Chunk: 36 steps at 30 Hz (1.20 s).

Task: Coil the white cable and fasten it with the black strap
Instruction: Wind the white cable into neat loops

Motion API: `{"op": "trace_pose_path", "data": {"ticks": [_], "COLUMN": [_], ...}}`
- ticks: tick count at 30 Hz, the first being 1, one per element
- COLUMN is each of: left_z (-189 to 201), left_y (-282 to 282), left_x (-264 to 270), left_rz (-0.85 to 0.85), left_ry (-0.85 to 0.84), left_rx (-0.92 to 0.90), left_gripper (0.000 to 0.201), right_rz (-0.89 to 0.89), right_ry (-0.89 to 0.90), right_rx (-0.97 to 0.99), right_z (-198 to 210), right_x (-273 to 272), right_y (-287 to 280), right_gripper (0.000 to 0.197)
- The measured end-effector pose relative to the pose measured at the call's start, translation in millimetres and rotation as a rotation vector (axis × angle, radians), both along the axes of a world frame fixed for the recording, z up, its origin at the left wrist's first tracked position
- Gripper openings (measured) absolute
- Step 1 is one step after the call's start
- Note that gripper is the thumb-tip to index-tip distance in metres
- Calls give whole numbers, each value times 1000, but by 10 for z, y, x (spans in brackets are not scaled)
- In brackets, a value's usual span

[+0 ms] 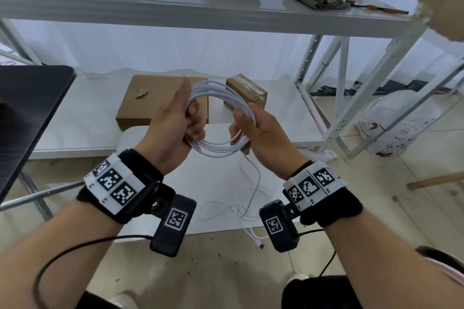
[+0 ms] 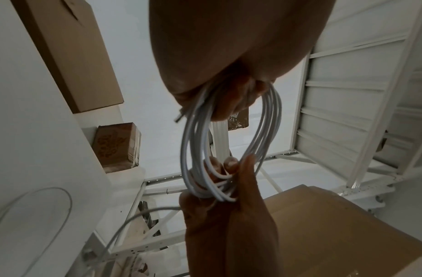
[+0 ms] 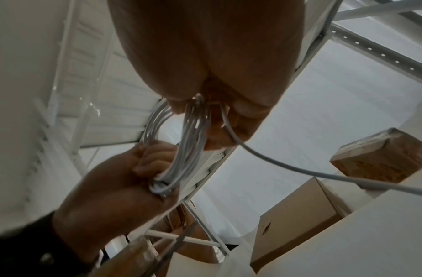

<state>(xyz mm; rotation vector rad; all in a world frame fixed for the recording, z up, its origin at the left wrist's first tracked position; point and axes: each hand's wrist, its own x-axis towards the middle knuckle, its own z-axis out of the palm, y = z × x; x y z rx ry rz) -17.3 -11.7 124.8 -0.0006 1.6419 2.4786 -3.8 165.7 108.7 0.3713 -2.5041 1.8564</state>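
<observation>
Several loops of the white cable [image 1: 221,94] form a coil held in the air between both hands. My left hand [image 1: 175,118] grips the coil's left side with fingers curled round the strands. My right hand [image 1: 253,130] grips the right side, thumb on top. The cable's loose tail [image 1: 251,198] hangs from the coil down to the white table [image 1: 226,183] and ends in a plug [image 1: 259,244]. In the left wrist view the coil [image 2: 193,150] runs from my palm to the right hand [image 2: 229,215]. In the right wrist view the coil [image 3: 188,142] reaches the left hand [image 3: 124,178]. No black strap is visible.
A flat cardboard box [image 1: 155,100] and a small taped box [image 1: 248,90] lie on the low shelf behind the hands. A black panel [image 1: 27,118] stands at left. White metal racking [image 1: 334,88] rises at right, with a plastic bag [image 1: 396,123] on the floor.
</observation>
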Motion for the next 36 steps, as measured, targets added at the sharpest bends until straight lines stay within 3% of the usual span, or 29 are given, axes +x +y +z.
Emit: {"op": "trace_pose_path", "data": {"ticks": [10,14,20,23,25,30,33,36], "left_z": [59,66,31,46,62,88,17,-41], "left_y": [-73,-147,-135,-131,-117,-138,-97,-64], "left_x": [-38,-48,-27,-30,-17,6,38,20], "left_rz": [-168,-310,-435,-344,-260,-230,-149,-74], "left_ry": [-45,-3,59,157,220,300,461,549], "left_rx": [4,-76,-314,-429,-459,-644,-859,-898], "left_gripper": [33,31,53,65,61,71,55,46], "right_rz": [-99,-75,-43,-51,-49,-13,3,-18], "right_ry": [280,386,444,462,468,478,477,434], "right_rx": [350,436,517,544,552,606,635,558], "right_z": [-140,-131,-101,-76,-55,-29,-49,-37], "right_x": [-98,-117,-145,-160,-166,-135,-127,-135], "right_y": [-3,23,54,98,119,51,25,38], "right_gripper": [32,25,37,38,31,36,31,32]}}
